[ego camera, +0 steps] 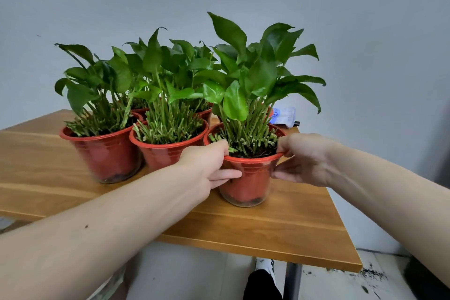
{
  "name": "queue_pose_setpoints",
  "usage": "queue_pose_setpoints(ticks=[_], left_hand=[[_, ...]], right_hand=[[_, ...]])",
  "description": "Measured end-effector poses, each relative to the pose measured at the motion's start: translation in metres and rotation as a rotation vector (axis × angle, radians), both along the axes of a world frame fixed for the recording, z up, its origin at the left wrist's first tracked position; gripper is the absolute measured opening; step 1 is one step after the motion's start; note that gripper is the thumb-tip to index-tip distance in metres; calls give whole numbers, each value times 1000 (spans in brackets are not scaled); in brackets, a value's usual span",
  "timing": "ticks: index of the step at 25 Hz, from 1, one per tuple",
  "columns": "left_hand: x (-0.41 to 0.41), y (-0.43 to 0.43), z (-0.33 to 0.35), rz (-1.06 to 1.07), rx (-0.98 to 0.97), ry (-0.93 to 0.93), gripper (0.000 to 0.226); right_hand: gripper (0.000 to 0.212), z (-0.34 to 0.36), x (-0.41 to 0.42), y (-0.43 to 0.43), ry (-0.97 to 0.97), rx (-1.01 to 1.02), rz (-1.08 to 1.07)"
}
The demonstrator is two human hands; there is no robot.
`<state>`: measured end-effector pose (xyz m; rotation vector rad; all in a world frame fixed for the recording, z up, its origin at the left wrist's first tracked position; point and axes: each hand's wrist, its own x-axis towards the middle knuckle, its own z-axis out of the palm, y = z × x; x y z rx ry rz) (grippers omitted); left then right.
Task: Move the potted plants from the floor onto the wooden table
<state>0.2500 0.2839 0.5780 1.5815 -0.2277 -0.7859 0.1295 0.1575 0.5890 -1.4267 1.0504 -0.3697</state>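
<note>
2 hands hold the nearest red pot (248, 182) by its rim: the left hand (207, 161) has its thumb over the lip and fingers curled on the wall; the right hand (304, 158) pinches the opposite lip; the pot stands near the wooden table's (280, 226) right edge, just beside the neighbour pot (168, 153); best to settle it flat, then release both sides together.

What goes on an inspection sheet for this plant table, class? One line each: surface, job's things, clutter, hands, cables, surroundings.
Surface: wooden table, plank top.
Job's things: right pot, middle pot, left pot in front; back pots behind.
Clutter: white pouch behind the plants.
Hands: left hand and right hand grip the right pot's rim.
Cables: nothing seen.
Surroundings: grey wall; spilled soil on the floor.
</note>
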Motion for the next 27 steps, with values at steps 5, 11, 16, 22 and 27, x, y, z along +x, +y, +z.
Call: queue_pose_setpoints(ticks=[5, 11, 16, 22, 27], left_hand=[[2, -7, 0, 8, -2, -6, 33], [5, -8, 2, -20, 10, -12, 35], [2, -9, 1, -30, -7, -56, 37], [-17, 10, 4, -116, 29, -62, 35], [-42, 21, 24, -432, 102, -190, 17]], right_hand=[[5, 1, 2, -7, 10, 6, 5], [6, 4, 2, -9, 20, -7, 28], [11, 1, -3, -6, -1, -44, 12], [20, -2, -11, 0, -3, -84, 26], [26, 15, -24, 1, 105, -141, 170]])
